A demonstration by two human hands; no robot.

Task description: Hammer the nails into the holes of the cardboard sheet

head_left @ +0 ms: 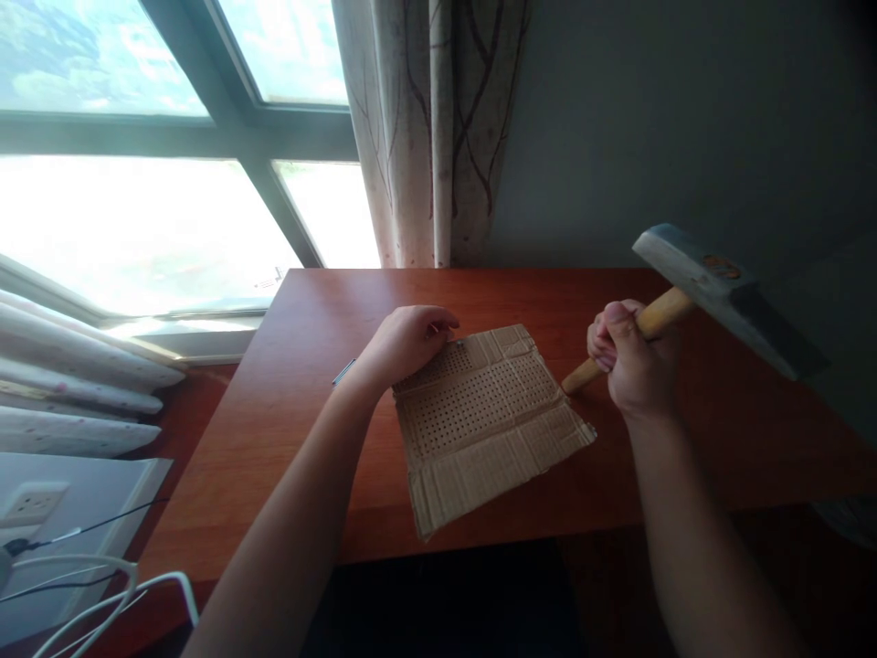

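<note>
Right hand (634, 361) was clamped in a fist around the wooden handle of a hammer (719, 292), gripping about mid-handle. Hammer was lifted clear of the counter (294, 429). Its grey metal head sat up and to the right of the fist, and the handle butt pointed down-left toward the cardboard sheet (480, 420).

The sheet lay flat on the counter between the 2 hands, rotated a bit, with its near corner just short of the counter's front edge. Its middle carried a dense grid of small holes, and the borders were plain with fold creases.

Left hand (407, 343) rested on the sheet's far-left corner, fingers curled and tips together at the top edge. Couldn't tell whether they pinched anything small there.

A thin dark object (343, 372) lay on the counter just beside the left wrist, too small to identify.

Behind the counter: patterned curtain (438, 128) and a bright window (137, 228). Lower left: wall socket (31, 501) and white cables (102, 585).
</note>
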